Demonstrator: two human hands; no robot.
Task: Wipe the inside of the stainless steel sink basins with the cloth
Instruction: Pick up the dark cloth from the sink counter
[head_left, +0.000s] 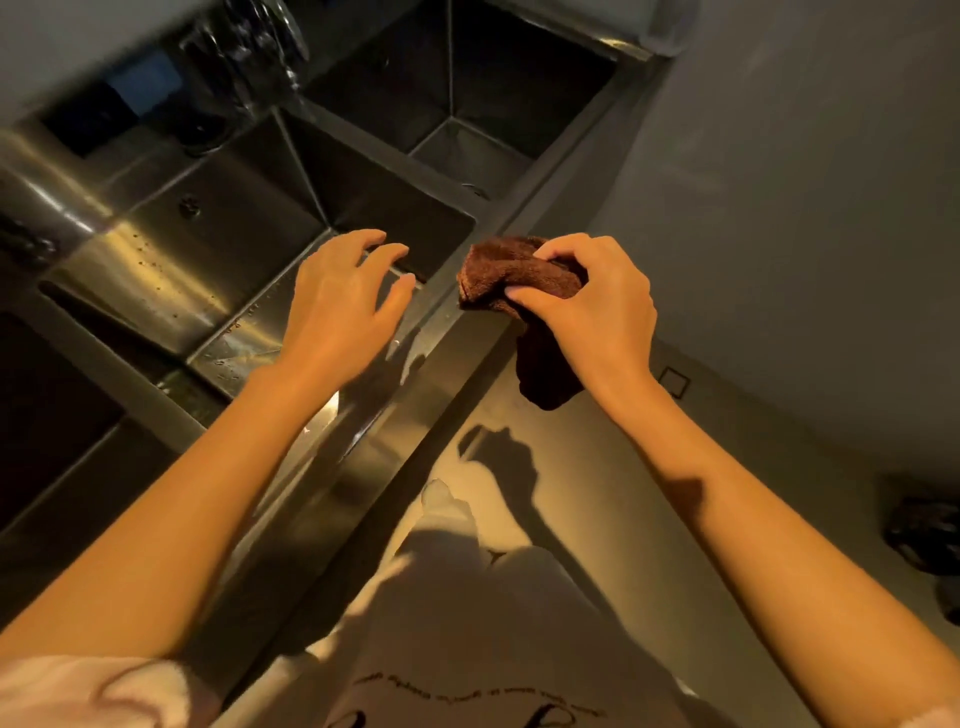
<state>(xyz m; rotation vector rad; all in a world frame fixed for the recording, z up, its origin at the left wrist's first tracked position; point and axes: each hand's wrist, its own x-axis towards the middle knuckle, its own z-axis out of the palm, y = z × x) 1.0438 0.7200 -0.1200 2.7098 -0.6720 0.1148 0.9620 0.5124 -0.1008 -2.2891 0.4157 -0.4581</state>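
the sink spreads away to the left of our grip, with one basin just past the empty hand and a second basin farther off beyond it. our left hand hovers over the near rim, fingers spread and loose, holding nothing. our right hand has the brown cloth bunched in a tight grip, the loose end hanging below it over the front edge. we judge wiping has yet to start: we should open the cloth flat under the palm, reach left into the basin, and press through corners and around the drain.
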